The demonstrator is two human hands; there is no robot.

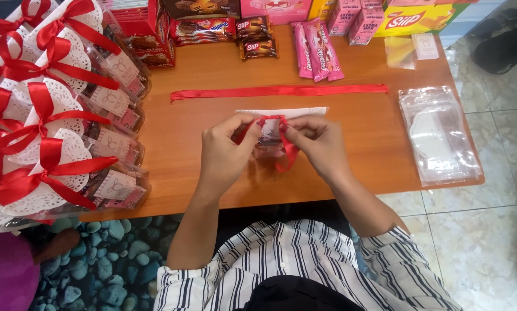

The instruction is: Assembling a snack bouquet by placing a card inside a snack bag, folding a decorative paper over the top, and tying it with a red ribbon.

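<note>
My left hand (227, 152) and my right hand (318, 144) meet over the middle of the wooden table (351, 150). Between them they hold a small clear packet (270, 138) with a white lace top, and both pinch a red ribbon (287, 158) looped around it. A ribbon loop hangs below the right fingers. A second, long red ribbon (278, 91) lies flat and straight on the table just beyond the hands. A strip of white paper (284, 112) lies behind the packet.
Several finished packets (62, 121) with red bows and white lace are piled at the left. A stack of clear bags (440, 135) lies at the right edge. Snack bars and boxes (316, 49) line the far side. Tiled floor is to the right.
</note>
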